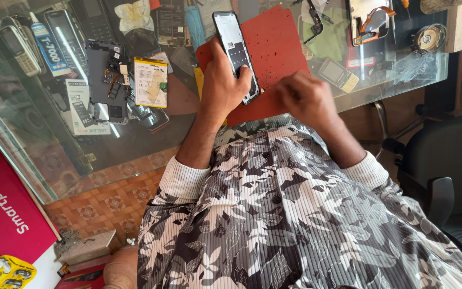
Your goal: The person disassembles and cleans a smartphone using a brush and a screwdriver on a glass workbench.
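**Phone gripped over the red mat**

The slim black smartphone with its glossy rectangular screen (235,51) sits in your left hand (221,88), tilted above the rust-red repair mat (276,51) on the glass-topped counter (44,155). Your fingers wrap its right edge, thumb along the left, forearm rising straight from the striped cuff. Your right hand (307,99) is blurred, curled loosely into a fist just beside the phone's lower end; whether it pinches anything, you cannot tell. Further left lies an opened black handset with exposed circuit board (107,80) beside a white-and-yellow flat battery (151,81).
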